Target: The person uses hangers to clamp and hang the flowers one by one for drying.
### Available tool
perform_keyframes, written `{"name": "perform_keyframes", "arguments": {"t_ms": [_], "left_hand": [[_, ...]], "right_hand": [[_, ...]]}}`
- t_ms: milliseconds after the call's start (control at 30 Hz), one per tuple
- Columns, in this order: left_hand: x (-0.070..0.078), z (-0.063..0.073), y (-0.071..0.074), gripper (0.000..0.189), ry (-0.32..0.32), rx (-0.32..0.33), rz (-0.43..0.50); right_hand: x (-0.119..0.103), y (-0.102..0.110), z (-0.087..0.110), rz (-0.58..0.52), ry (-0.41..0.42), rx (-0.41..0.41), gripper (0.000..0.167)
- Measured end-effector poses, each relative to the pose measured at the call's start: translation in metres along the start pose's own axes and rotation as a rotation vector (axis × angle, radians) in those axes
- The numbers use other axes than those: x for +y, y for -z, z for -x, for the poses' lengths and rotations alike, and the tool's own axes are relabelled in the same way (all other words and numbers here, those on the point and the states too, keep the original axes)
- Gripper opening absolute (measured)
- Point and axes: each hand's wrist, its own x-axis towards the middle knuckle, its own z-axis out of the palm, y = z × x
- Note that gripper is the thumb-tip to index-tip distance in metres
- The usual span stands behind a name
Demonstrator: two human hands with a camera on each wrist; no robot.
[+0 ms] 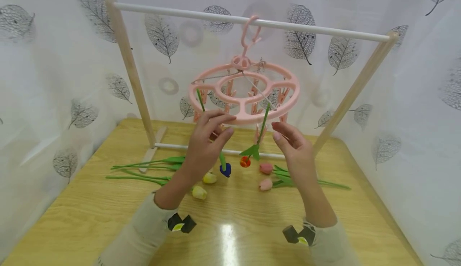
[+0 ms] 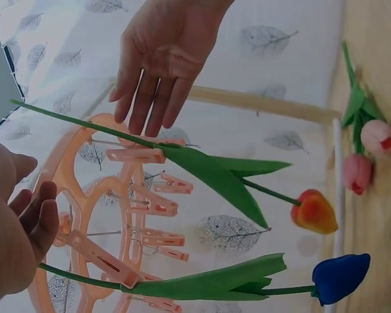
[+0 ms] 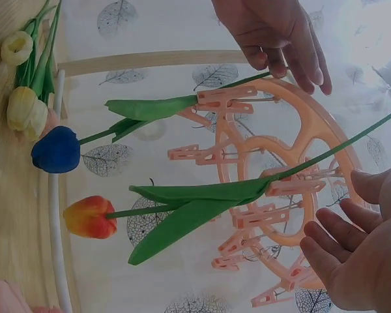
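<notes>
A pink round clip hanger [image 1: 242, 108] hangs by its hook from a white bar. Two artificial tulips hang head down from its clips: a blue tulip [image 3: 55, 150] on the left and an orange-red tulip [image 3: 91, 217] on the right, their green stems rising past the ring. My left hand [image 1: 207, 140] is at the ring's front left, fingers loosely bent and holding nothing; whether a fingertip touches the rim I cannot tell. Beside the orange-red tulip's stem, my right hand [image 1: 297, 150] has relaxed, parted fingers with nothing in them. More pink clips [image 2: 159, 202] dangle from the ring.
On the wooden table [image 1: 230, 218], yellow tulips [image 1: 199, 193] lie at left, partly behind my left forearm. Pink tulips [image 1: 266, 184] lie at right. The rack has wooden posts [image 1: 131, 70], a white top bar [image 1: 180, 13] and a lower bar. Leaf-printed curtain [image 1: 54, 98] surrounds it.
</notes>
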Motion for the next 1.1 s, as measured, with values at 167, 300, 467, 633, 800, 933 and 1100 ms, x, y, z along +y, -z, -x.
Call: {"name": "perform_keyframes", "arguments": {"t_ms": [167,300,467,633,800,933,1100], "left_hand": [[-0.003,-0.006,0.0,0.028,0.006,-0.025,-0.021],[-0.006,-0.01,0.0,0.028,0.018,-0.034,-0.039],[-0.009,-0.011,0.002,0.027,0.036,-0.037,-0.041],[-0.012,-0.012,0.005,0.025,0.05,-0.051,-0.033],[-0.017,-0.014,0.011,0.023,0.05,-0.057,-0.017],[-0.02,-0.015,0.017,0.023,0.031,-0.058,-0.007],[-0.025,-0.018,0.023,0.023,-0.01,-0.065,0.003]], "right_hand": [[0.01,0.013,0.004,0.066,-0.009,0.014,0.037],[0.02,0.025,0.009,0.12,-0.018,0.016,0.036],[0.035,0.044,0.016,0.198,-0.048,0.0,0.037],[0.049,0.066,0.025,0.317,-0.086,-0.022,0.04],[0.065,0.092,0.033,0.449,-0.156,-0.061,0.043],[0.081,0.111,0.036,0.519,-0.179,-0.106,0.041],[0.1,0.133,0.04,0.622,-0.193,-0.163,0.038]]}}
